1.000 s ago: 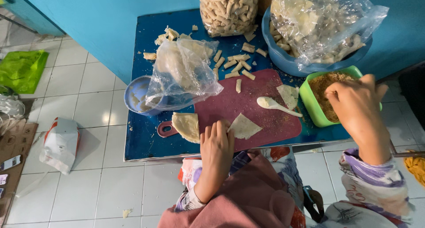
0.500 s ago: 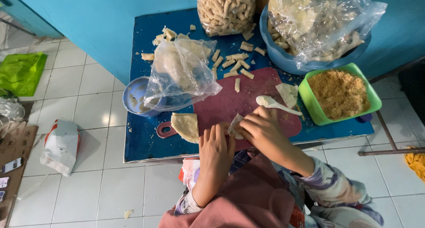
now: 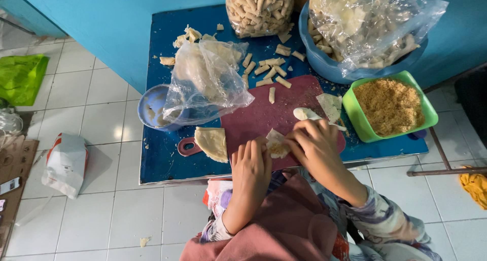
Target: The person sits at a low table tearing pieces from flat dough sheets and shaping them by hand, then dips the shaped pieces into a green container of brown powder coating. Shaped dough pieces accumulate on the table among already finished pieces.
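Observation:
Both hands meet over a small pale wrapper (image 3: 277,145) topped with brown filling, lying at the near edge of the dark red cutting board (image 3: 264,114). My left hand (image 3: 251,164) rests its fingertips on the wrapper's left side. My right hand (image 3: 315,142) pinches the wrapper's right edge. A white spoon (image 3: 303,114) lies on the board just beyond my right hand. Right of it stands a green tub of brown crumbly filling (image 3: 389,106). More wrappers lie on the board (image 3: 329,105), and a folded stack (image 3: 213,143) sits at its left.
A blue table (image 3: 162,159) carries a blue bowl (image 3: 152,109) under a clear plastic bag (image 3: 205,81), scattered rolled sticks (image 3: 269,68), a bag of sticks (image 3: 258,10) and a bagged blue basin (image 3: 365,27). White tiled floor, a white bag (image 3: 63,164) at left.
My right hand came back from the green tub to the wrapper at the board's near edge. Filling now lies on that wrapper. My left hand stayed at its left side.

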